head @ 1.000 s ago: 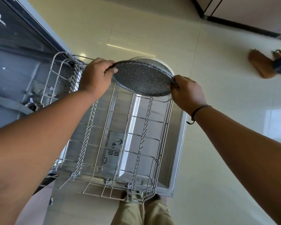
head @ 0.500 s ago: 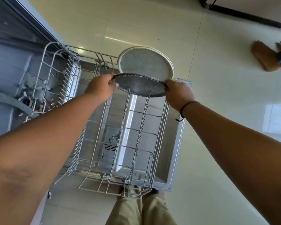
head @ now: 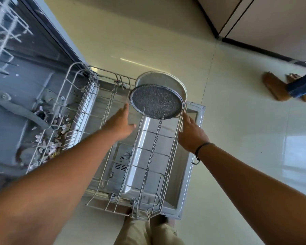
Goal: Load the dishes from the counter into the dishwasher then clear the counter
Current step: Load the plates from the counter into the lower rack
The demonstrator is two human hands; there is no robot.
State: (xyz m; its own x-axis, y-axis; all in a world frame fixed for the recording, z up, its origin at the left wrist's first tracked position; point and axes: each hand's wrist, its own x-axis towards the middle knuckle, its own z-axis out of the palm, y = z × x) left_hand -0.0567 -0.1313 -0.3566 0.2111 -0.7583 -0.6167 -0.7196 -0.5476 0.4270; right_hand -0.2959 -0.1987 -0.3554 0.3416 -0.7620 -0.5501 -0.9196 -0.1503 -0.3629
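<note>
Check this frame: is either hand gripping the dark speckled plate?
No: the dark speckled plate stands in the rack, with the left hand and right hand open beside it.

I see the dark speckled plate (head: 156, 101) standing on edge among the tines of the pulled-out dishwasher rack (head: 148, 156), just before a pale plate (head: 160, 80), my left hand (head: 119, 124) and right hand (head: 191, 133) spread empty beside it.

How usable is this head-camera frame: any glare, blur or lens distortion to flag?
Head view: daylight is bright, with a glare streak on the floor tiles and a washed-out patch at right; wide-angle bending curves the dishwasher rack and stretches both forearms; the speckled dark plate is sharp, while the left hand, the right hand and another person's feet look slightly soft.
</note>
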